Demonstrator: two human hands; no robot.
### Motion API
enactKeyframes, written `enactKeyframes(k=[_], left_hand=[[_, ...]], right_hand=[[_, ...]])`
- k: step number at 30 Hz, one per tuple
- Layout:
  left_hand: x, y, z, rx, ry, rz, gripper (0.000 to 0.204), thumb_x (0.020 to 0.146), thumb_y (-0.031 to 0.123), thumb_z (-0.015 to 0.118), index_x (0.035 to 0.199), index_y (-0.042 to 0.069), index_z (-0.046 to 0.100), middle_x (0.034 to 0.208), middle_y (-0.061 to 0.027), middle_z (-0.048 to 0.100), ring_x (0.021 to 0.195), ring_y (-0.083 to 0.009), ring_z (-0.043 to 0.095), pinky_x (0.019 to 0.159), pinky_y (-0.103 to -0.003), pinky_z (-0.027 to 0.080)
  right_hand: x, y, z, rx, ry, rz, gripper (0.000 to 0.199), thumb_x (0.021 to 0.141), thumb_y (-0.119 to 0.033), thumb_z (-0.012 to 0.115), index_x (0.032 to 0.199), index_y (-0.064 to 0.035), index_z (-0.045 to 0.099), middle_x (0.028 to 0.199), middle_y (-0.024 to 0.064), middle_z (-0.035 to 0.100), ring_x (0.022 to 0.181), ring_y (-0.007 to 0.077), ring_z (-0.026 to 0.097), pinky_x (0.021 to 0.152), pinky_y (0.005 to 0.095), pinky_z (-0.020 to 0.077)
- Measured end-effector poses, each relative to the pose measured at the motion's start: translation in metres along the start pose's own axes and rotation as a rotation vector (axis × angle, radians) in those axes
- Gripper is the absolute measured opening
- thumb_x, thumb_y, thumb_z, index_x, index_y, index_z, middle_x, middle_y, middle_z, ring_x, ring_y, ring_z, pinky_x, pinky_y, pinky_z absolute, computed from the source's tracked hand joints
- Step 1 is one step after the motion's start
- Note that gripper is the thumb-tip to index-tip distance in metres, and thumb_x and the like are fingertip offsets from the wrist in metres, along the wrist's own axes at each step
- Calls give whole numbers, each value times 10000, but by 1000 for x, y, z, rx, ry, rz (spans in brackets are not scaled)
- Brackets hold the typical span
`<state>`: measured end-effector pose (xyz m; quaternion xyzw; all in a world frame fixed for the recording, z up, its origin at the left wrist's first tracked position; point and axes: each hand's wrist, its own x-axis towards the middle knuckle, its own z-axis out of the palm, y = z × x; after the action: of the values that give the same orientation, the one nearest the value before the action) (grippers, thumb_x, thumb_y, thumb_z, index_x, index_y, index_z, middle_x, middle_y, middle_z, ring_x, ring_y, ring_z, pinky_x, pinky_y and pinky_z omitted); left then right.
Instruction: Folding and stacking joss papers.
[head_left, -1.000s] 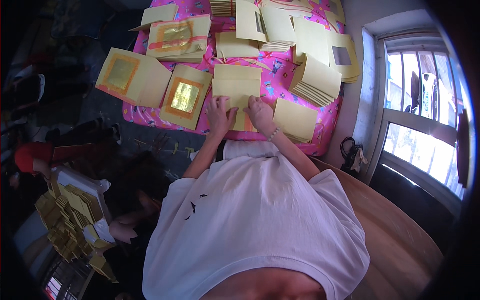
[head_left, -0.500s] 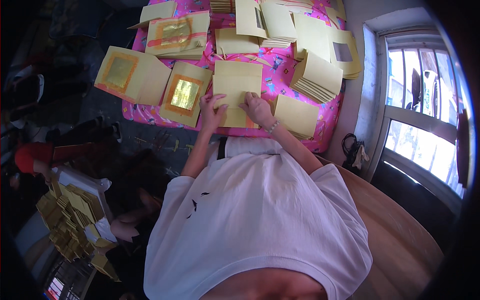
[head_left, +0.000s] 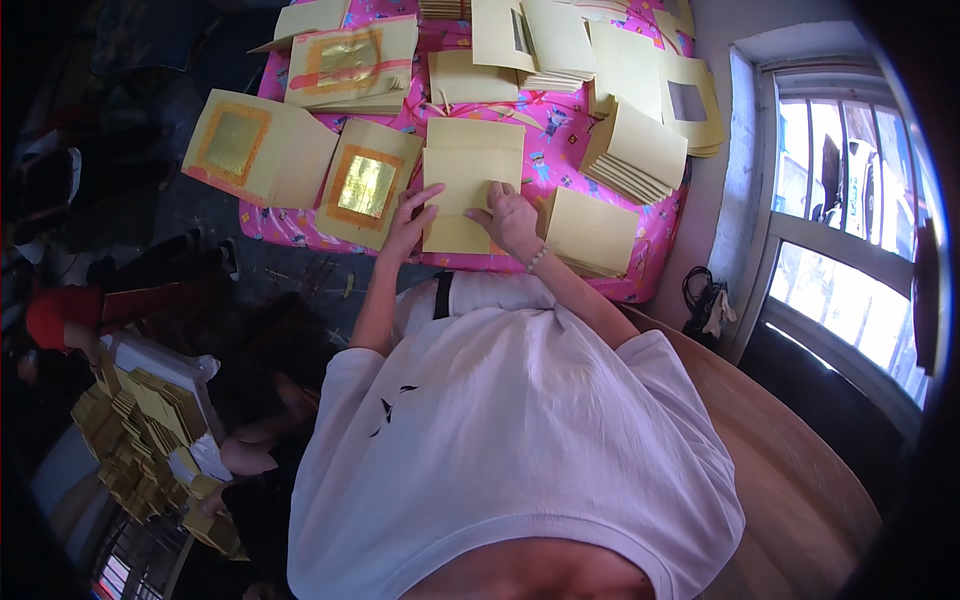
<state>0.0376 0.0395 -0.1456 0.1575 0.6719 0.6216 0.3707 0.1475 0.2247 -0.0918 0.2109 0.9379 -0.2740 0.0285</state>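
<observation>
A pale yellow folded paper sheet [head_left: 470,165] lies in front of me on the pink patterned cover, with fold lines across it. My left hand [head_left: 406,224] rests at its left edge, thumb and fingers apart, the fingertips on the paper. Over the right part of the sheet, my right hand [head_left: 513,222] presses down with bent fingers, its thumb stretched out to the left; nothing shows in its grasp. Left of the sheet lies a yellow paper piece with a gold foil square [head_left: 364,187] framed in orange. A stack of plain yellow sheets [head_left: 592,232] is just right of my right hand.
Another foil-faced folded paper [head_left: 236,145] lies at the table's left edge. Folded paper stacks [head_left: 635,150] stand to the right and along the back. A barred window [head_left: 850,190] is at the right. At lower left, people sit near a table with yellow paper piles [head_left: 150,420].
My left hand has slid slightly left and down, its fingers loosening from the sheet's edge. My right hand has shifted slightly left, its thumb now reaching out farther over the paper.
</observation>
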Motion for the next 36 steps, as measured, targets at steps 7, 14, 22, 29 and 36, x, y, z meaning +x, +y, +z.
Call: enactKeyframes(k=[7,14,22,29,36], left_hand=[[2,0,-1,95,-40,51,374,903,94,576,1275,133,585,1250,-79,401,1204,-183,412,1037,-300,342],[-1,1,2,104,-6,80,367,906,97,570,1270,137,590,1218,-73,413,1193,-180,414,1036,-293,332],[-1,26,28,-29,180,174,554,862,-23,576,1389,73,432,1228,-75,563,954,-111,583,803,-240,479],[3,26,27,483,353,68,527,859,232,667,1299,17,475,1055,-114,632,914,-144,612,736,-292,503],[10,29,30,229,465,-55,520,860,220,671,1296,32,458,908,-60,557,749,-118,551,641,-294,501]], right_hand=[[4,-2,3,-14,-51,52,572,710,-461,748,967,-8,513,920,179,601,818,327,643,650,416,533],[0,-14,3,-94,27,103,643,689,-529,745,983,-4,518,940,174,600,826,328,647,637,415,535],[-5,-16,-6,-213,-70,82,567,710,-483,740,1009,-68,495,885,100,611,811,266,651,655,401,528],[-1,-5,1,-422,127,-374,394,756,-440,683,887,-89,560,796,59,568,763,222,601,701,365,425],[5,3,-15,-421,87,-465,343,813,-449,622,842,-111,572,830,54,552,792,218,588,689,371,426]])
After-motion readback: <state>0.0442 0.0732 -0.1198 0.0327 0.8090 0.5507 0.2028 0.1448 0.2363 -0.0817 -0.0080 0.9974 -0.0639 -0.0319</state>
